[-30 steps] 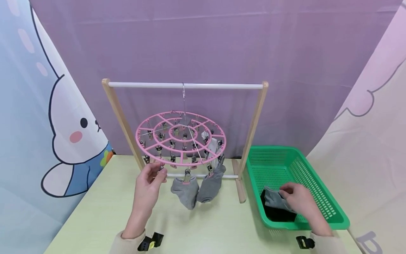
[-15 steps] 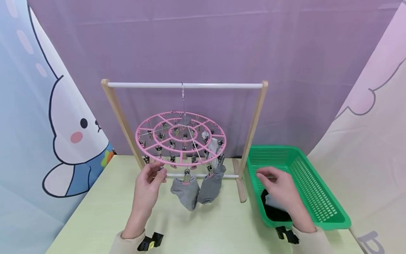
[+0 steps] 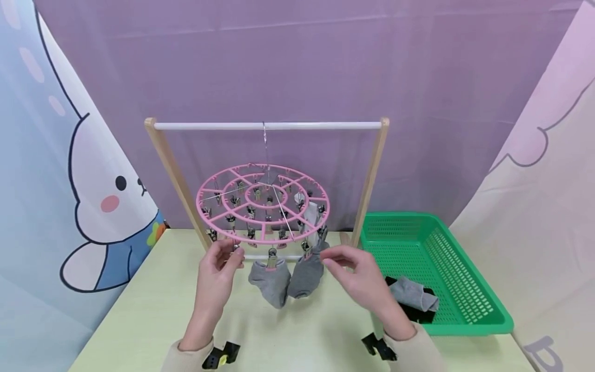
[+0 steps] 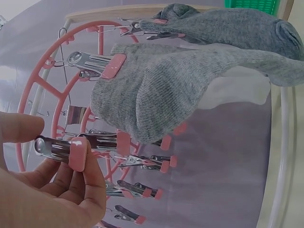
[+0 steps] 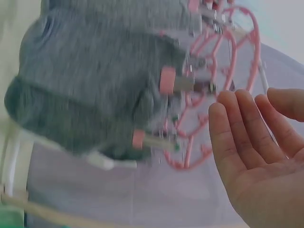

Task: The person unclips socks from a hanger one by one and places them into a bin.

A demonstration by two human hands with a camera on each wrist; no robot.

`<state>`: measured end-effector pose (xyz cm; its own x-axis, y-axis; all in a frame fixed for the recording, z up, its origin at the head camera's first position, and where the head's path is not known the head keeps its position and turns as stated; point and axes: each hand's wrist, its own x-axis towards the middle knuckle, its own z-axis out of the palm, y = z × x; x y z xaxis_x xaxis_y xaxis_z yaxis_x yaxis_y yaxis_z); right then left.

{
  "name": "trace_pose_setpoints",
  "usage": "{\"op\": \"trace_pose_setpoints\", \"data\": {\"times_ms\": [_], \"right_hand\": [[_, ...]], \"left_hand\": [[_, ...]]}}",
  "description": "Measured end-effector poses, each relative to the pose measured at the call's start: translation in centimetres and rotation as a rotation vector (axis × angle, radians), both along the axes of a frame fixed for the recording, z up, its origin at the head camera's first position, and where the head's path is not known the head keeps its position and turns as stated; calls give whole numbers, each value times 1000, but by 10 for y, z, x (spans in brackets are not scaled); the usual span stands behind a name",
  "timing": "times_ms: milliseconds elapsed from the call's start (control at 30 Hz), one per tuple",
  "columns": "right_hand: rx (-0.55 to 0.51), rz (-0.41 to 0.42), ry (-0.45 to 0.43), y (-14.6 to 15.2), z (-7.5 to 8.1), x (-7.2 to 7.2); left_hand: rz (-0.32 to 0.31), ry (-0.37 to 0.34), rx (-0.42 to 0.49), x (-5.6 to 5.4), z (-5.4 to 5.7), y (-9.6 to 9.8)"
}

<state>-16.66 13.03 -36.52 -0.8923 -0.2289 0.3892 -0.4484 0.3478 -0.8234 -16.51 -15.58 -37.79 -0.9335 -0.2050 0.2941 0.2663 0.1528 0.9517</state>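
Fingers and thumb of the left hand (image 3: pixel 217 271) pinch a metal clip (image 4: pixel 61 150) with a pink tip, just below the near rim of a round pink rack (image 3: pixel 260 241), while the right hand (image 3: pixel 360 279) has its fingers spread from the thumb and holds nothing. All this is over a pale yellow-green table (image 3: pixel 139 310), with a purple cloth (image 3: pixel 279 67) behind, a rabbit-printed sheet (image 3: pixel 102 206) to the left and a pale sheet (image 3: pixel 534 217) to the right. A wooden stand (image 3: pixel 372 181) carries a white bar (image 3: pixel 325 125), and the rack hangs from it by a hook. Clipped to the rack's near edge are a light grey sock (image 3: pixel 271 284) and, beside it, a darker grey sock (image 3: pixel 306 276). On the right, a green basket (image 3: pixel 474 328) holds a grey cloth (image 3: pixel 413 294) lying over a black cloth (image 3: pixel 422 316). Both forearms reach forward in light sleeves; the left hand is raised beside the light grey sock, the right is near the darker one, palm turned inward. In the head view the right fingertips overlap the darker sock's edge, yet the blurred right wrist view shows them apart from it. Only the left wrist view shows clearly the pink-tipped jaws biting the light sock's cuff, with other clips (image 4: pixel 135 189) hanging beyond.
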Motion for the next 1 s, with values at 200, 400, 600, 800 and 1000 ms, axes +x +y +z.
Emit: {"op": "trace_pose_setpoints", "data": {"times_ms": [200,400,600,800,1000], "right_hand": [[-42,103,-20,-25,-7,0],[-58,150,-42,-44,-15,-1],[-104,165,-63,-59,-23,-5],[-108,170,-68,-67,-29,-7],[-94,196,-75,-72,-34,-7]], "left_hand": [[-6,7,-7,0,-2,1],[0,17,4,0,-3,-1],[-6,13,-6,1,-1,-2],[-10,16,-10,2,-1,-3],[-17,12,-6,2,0,-4]]}}
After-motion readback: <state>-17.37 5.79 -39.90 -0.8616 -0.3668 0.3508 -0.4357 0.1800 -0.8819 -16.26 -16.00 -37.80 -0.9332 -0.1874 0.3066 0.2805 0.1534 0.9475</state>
